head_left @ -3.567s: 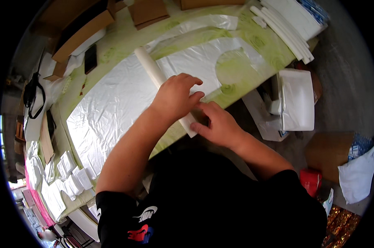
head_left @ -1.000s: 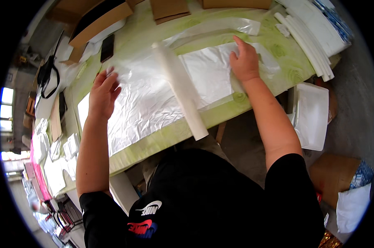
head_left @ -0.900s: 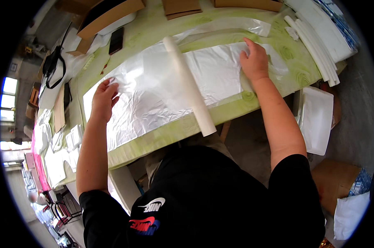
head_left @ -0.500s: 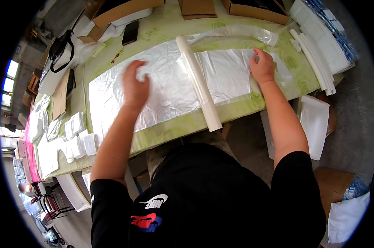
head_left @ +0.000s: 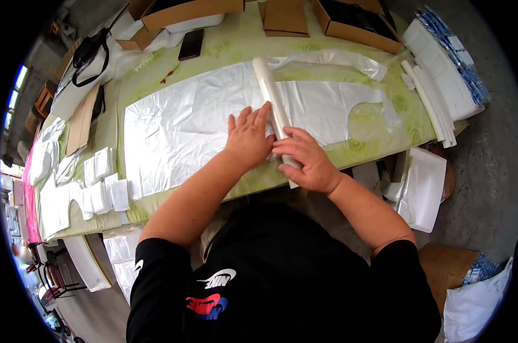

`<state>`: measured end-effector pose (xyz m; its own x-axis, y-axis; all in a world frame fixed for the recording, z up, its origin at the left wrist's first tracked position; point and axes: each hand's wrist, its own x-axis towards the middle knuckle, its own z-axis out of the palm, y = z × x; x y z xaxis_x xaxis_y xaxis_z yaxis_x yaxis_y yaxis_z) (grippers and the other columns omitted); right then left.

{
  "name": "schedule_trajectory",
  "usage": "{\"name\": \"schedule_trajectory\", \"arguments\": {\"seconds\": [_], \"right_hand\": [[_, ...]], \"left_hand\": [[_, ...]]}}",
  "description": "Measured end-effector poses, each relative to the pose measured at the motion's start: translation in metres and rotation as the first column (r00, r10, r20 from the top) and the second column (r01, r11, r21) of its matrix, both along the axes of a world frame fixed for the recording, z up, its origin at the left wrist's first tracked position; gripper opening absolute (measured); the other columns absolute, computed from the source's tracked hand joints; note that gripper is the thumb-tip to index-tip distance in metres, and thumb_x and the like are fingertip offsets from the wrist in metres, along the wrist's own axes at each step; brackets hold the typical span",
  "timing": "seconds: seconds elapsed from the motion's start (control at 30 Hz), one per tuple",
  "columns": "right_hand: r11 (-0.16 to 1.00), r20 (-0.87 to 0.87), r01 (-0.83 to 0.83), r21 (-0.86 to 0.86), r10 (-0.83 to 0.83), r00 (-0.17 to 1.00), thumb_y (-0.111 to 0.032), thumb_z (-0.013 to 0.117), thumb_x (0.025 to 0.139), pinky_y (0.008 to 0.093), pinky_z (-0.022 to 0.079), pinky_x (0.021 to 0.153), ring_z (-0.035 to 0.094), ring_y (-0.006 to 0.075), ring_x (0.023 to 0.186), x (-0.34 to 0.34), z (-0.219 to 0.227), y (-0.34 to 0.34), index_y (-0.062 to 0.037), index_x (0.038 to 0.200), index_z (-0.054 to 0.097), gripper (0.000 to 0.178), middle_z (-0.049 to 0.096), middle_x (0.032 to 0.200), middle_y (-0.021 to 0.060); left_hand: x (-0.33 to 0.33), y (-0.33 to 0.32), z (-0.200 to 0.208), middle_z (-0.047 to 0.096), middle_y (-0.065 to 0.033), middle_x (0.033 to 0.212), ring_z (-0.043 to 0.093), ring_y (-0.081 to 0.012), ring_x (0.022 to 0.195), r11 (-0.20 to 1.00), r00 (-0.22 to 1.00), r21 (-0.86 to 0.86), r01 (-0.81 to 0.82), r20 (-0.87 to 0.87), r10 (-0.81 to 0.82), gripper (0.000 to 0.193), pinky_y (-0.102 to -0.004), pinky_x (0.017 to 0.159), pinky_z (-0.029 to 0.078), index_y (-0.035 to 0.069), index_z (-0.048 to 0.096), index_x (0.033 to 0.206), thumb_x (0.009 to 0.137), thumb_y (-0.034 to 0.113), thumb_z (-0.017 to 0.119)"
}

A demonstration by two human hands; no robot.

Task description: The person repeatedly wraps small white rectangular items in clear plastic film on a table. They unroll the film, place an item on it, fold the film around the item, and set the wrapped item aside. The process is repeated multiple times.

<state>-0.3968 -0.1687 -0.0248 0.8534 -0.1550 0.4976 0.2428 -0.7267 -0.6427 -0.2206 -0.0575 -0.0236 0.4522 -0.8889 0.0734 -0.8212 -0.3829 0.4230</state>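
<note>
A white sheet of thin plastic film (head_left: 184, 120) lies creased over the table, with a rounded cutout at its right end. A white tube-like roll (head_left: 267, 86) rests across the sheet, pointing from the far side to the near edge. My left hand (head_left: 248, 137) lies palm down on the film with its fingers stretched, the fingertips touching the roll's left side. On the roll's near part, my right hand (head_left: 310, 161) has its fingers curved over the tube and the thumb on its near end. The fingers partly hide that end.
A green patterned cloth (head_left: 224, 46) covers the table. Small folded white packets (head_left: 102, 197) lie at the left. At the back are a dark phone (head_left: 191, 44) and open cardboard boxes (head_left: 359, 28). White rolls (head_left: 430, 106) lie at the right edge; a white plastic bin (head_left: 422, 191) stands below.
Both hands have come inward from the sheet's two sides to the roll. My right hand has left the sheet's right end, where the rounded cutout now shows.
</note>
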Motion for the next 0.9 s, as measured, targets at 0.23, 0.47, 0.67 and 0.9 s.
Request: {"name": "schedule_trajectory", "arguments": {"seconds": [0.23,0.47,0.67,0.9], "right_hand": [[0.996,-0.033,-0.033,-0.084,0.030,0.999,-0.012,0.074,0.086,0.0488,0.043,0.111,0.056,0.0387,0.125,0.003,0.015,0.004,-0.0078,0.122,0.066,0.038,0.068,0.122,0.0107],[0.949,0.073,0.287,-0.132,-0.280,0.957,-0.009,0.074,0.084,0.0465,0.046,0.107,0.057,0.0372,0.119,0.000,0.007,0.000,-0.0076,0.117,0.069,0.033,0.066,0.119,0.0127],[0.853,-0.013,0.359,-0.379,-0.393,0.919,-0.024,0.075,0.087,0.0495,0.044,0.108,0.054,0.0372,0.125,0.060,-0.002,-0.002,-0.0131,0.125,0.068,0.040,0.063,0.123,0.0145],[0.849,-0.553,0.300,-0.435,-0.515,0.655,-0.049,0.063,0.095,0.0464,0.046,0.107,0.057,0.0338,0.130,0.178,0.025,-0.052,-0.0150,0.138,0.064,0.055,0.064,0.135,0.0155]], "left_hand": [[0.032,-0.017,0.022,0.049,-0.0094,0.155,0.035,-0.0381,0.150,0.929,0.927,-0.114,0.352,0.180,-0.329,0.047,-0.0595,0.121,0.029,0.017,0.059,0.143,0.096,0.019,0.064],[0.045,0.000,0.020,0.060,-0.0120,0.145,0.041,-0.0424,0.146,0.880,0.944,-0.343,0.328,0.143,-0.296,0.033,-0.0539,0.120,0.033,0.011,0.069,0.125,0.098,0.029,0.065],[0.052,0.052,0.001,0.055,-0.0135,0.150,0.038,-0.0429,0.148,0.927,0.973,-0.294,0.231,0.058,-0.223,0.045,-0.0507,0.120,0.036,0.011,0.067,0.132,0.094,0.033,0.070],[0.062,0.072,-0.007,0.055,-0.0132,0.151,0.042,-0.0418,0.145,0.912,0.983,-0.368,0.182,0.042,-0.179,0.043,-0.0497,0.118,0.038,0.010,0.068,0.132,0.097,0.034,0.062]]}}
